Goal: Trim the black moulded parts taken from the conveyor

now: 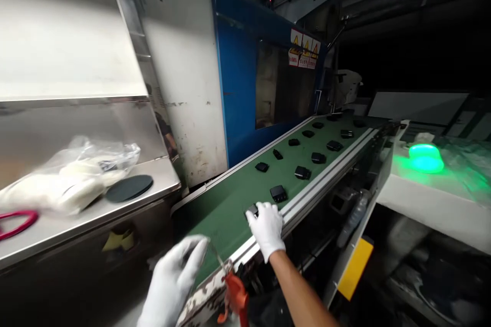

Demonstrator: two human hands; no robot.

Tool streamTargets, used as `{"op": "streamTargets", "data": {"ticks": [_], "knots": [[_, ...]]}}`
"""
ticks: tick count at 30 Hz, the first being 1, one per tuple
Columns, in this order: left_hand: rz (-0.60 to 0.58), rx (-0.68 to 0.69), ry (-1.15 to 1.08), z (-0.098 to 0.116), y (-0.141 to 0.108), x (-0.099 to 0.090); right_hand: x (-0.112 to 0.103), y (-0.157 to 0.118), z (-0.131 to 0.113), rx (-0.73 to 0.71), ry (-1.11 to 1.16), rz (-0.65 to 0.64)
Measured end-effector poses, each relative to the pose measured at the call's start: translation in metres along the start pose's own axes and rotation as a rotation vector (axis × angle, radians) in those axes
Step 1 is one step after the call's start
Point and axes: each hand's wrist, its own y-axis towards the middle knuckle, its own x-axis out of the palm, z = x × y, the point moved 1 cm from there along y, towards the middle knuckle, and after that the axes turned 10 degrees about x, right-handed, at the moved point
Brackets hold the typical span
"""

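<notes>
My right hand (267, 229), in a white glove, reaches over the near rail of the green conveyor belt (226, 214). Its thumb and fingers close around a small black plastic part (251, 210), which they partly cover. Just beyond lies another black part (278, 193) with small prongs along one edge. My left hand (174, 273), gloved too, hovers at the belt's near end. Its fingers curl in to meet the thumb, and whatever they may hold is hidden. Beside it, at the belt's corner, is an orange-handled tool (236, 294) with a thin metal piece.
Several more black parts (318, 157) lie spread up the belt. A blue machine door (240, 76) runs along the far side. On the left, a metal bench (161, 179) bears plastic bags (80, 179) and a dark disc (129, 188). A green lamp (425, 157) glows at right.
</notes>
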Motion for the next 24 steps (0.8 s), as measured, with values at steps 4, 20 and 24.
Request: {"op": "streamTargets", "data": {"ticks": [4, 20, 24], "knots": [[-0.208, 0.027, 0.006, 0.023, 0.151, 0.061, 0.004, 0.001, 0.002, -0.093, -0.026, -0.062], [-0.532, -0.197, -0.163, 0.024, 0.322, 0.211, 0.01, 0.013, 0.022, 0.009, 0.287, -0.129], [-0.498, -0.129, -0.455, 0.053, 0.265, 0.149, -0.001, 0.011, 0.037, 0.113, 0.565, -0.134]]}}
